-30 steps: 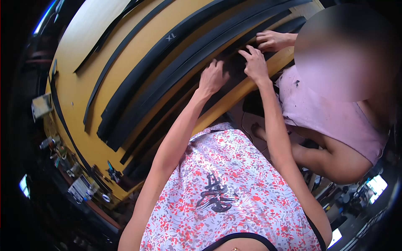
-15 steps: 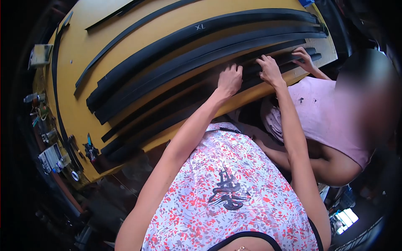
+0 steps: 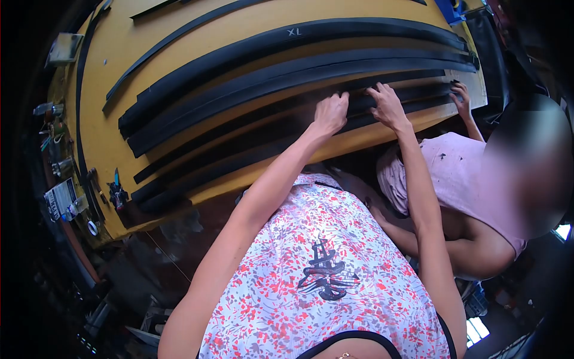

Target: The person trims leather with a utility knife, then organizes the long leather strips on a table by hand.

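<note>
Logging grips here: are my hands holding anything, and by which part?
Nothing gripped: left hand and right hand press fingers-down on a black strip lying on the table.

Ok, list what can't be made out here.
Head view only:
1. Left hand: fingertips curl behind the knuckles, so its grip on the strip is unclear.
2. Clutter at the table left edge: too small and warped by the lens.
3. Top strip: cut off by the frame's top edge.
</note>
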